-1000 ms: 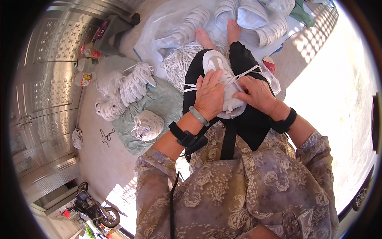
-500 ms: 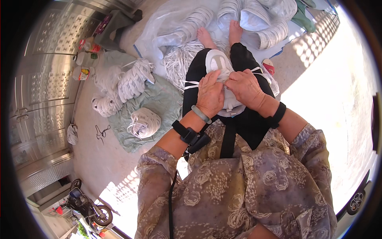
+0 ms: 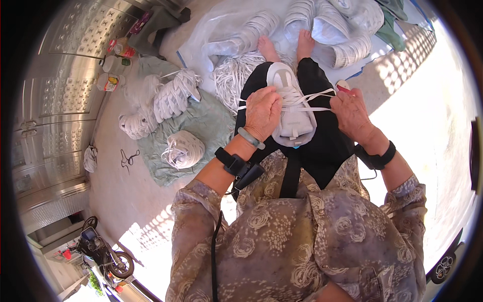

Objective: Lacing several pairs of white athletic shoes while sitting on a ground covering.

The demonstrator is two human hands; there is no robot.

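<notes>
On my black-trousered lap lies a white shoe upper (image 3: 296, 126), its toe pointing away from me. White shoelaces (image 3: 318, 108) run through its eyelets. My right hand (image 3: 352, 116), to the right of the upper, is closed on the lace ends, which stretch tight across to it. Closed fingers of my left hand (image 3: 263, 112) press at the upper's left side, on a shoelace; a lace end pokes out to the left of that hand. The left fingertips are partly hidden.
Loose white laces (image 3: 234, 78) lie heaped before my feet. Rows of nested white uppers (image 3: 347, 52) rest on plastic sheeting beyond. Left, a green cloth (image 3: 211, 121) carries laced uppers (image 3: 183, 149). Plastic jars (image 3: 110, 82) stand by the metal doors. A motorbike (image 3: 108, 254) is parked lower left.
My right hand has moved from the middle of the shoe upper out to the right, drawing the laces straight. My left hand has stayed near the upper's left side.
</notes>
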